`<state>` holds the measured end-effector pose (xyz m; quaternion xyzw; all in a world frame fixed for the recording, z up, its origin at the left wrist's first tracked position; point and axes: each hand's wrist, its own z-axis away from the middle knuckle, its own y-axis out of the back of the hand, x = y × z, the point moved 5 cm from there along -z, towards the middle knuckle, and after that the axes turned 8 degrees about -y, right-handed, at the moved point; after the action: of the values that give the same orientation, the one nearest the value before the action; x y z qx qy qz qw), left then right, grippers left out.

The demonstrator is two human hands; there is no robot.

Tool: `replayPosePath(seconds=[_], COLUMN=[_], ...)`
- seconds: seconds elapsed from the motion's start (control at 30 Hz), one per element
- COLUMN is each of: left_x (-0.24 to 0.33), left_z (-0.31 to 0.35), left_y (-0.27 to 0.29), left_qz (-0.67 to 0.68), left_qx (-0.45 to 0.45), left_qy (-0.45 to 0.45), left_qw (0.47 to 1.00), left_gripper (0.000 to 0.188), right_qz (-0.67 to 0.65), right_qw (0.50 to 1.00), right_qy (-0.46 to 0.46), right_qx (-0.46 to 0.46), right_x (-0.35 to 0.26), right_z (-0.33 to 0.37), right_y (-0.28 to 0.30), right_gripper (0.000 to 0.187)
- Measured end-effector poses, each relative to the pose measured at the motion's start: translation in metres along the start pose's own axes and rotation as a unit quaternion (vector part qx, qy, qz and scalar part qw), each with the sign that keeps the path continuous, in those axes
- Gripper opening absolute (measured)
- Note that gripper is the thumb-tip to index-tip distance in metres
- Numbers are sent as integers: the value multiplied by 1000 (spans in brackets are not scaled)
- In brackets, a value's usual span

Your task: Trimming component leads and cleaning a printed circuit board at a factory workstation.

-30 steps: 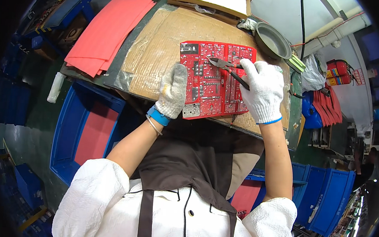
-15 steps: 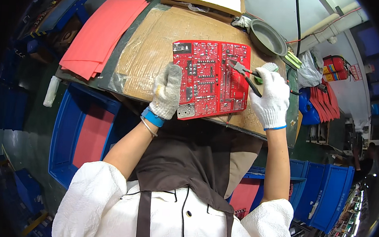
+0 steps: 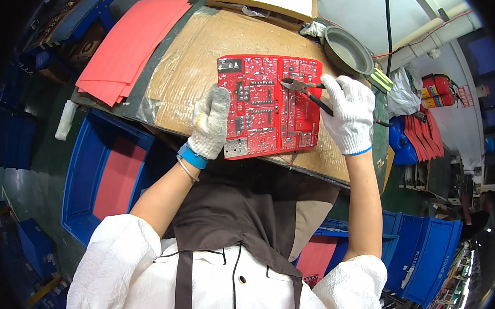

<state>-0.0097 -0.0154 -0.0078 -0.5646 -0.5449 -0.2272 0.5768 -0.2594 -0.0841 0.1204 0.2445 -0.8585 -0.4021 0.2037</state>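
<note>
A red circuit board (image 3: 260, 134) is held over the cardboard-topped table, its face dotted with solder joints and small parts. My left hand (image 3: 210, 121), in a greyish knit glove, grips the board's left edge; the fingers behind it are hidden. In a white knit glove, my right hand (image 3: 349, 112) is closed around the handles of a pair of cutting pliers (image 3: 304, 87). The jaws of the pliers lie over the board's upper middle, near its central strip; whether they touch a part, I cannot tell.
Red sheets (image 3: 132, 45) are stacked at the table's left. A grey round pan (image 3: 347, 50) and an open carton (image 3: 262, 2) stand at the back. Blue bins (image 3: 74, 200) flank me, one holding a red sheet. The table edge (image 3: 336, 182) runs before my apron.
The board and my left hand have shifted slightly left. My right hand has moved the pliers left across the board, toward its central strip, and the jaws now point more to the left.
</note>
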Motion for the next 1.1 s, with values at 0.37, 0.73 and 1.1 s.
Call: replayPosePath(seconds=[0.37,0.73,1.1], left_x=[2,1,-9], left_z=[-1,-1,-6], left_y=[2,3,8], left_qz=[-22,-36,-65], left_qx=[12,23,12], left_qy=[1,8,-18], left_qw=[1000,999,998], left_gripper=[44,43,42], right_qz=[-44,-30,-117], right_qw=[991,996,979], right_qy=[77,59,-67], right_qx=[-99,-61,-154], right_x=[9,10,17], right_z=[-33,-24,-9], right_y=[-14,-11,-21], right_gripper=[62,57,46])
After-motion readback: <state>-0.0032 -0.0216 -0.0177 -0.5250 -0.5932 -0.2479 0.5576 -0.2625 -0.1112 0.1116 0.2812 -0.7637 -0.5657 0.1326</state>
